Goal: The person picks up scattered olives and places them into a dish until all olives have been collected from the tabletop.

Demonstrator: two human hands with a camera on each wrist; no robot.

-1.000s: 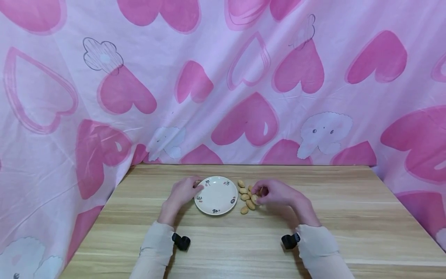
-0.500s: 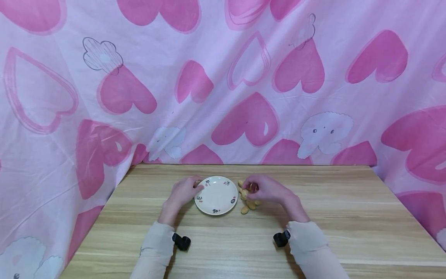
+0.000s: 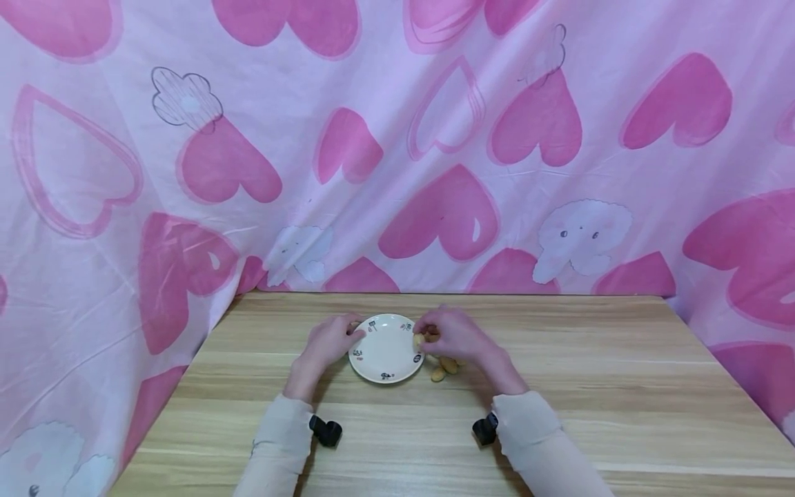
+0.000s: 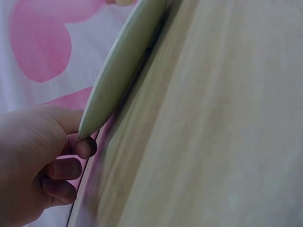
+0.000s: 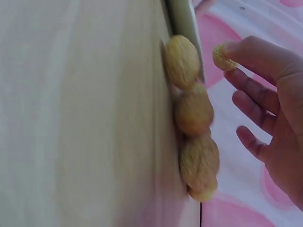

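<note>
While the left hand point(image 3: 329, 339) pinches the left rim of the white plate point(image 3: 386, 351), the right hand point(image 3: 459, 335) holds one nut point(image 3: 419, 341) (looks like a peanut in its shell) at the plate's right side. Left fingers: thumb over the rim, index beneath it, the rest loosely curled and gripping nothing. Right fingers: thumb and index closed on the nut, others bent and free. Right wrist view shows that nut raised, apart from the rim.

Plate sits flat on the wooden table point(image 3: 397, 449), toward the far edge. Loose nuts point(image 3: 448, 365) lie on the table just right of it, close together, partly hidden under the right hand (can't count them all).

Handling, as a judgement: nut should be very light, dry and rough, so not slippery; shell likely stiff but brittle, so a gentle thumb-and-index pinch across the narrow middle is best, no squeezing. Plate probably ceramic, somewhat heavier, stiff, smooth, could chip if knocked; rim is the place to hold it, thumb on top and finger under, as the left hand does. Loose nuts could roll if brushed, so take each from above by its sides.
</note>
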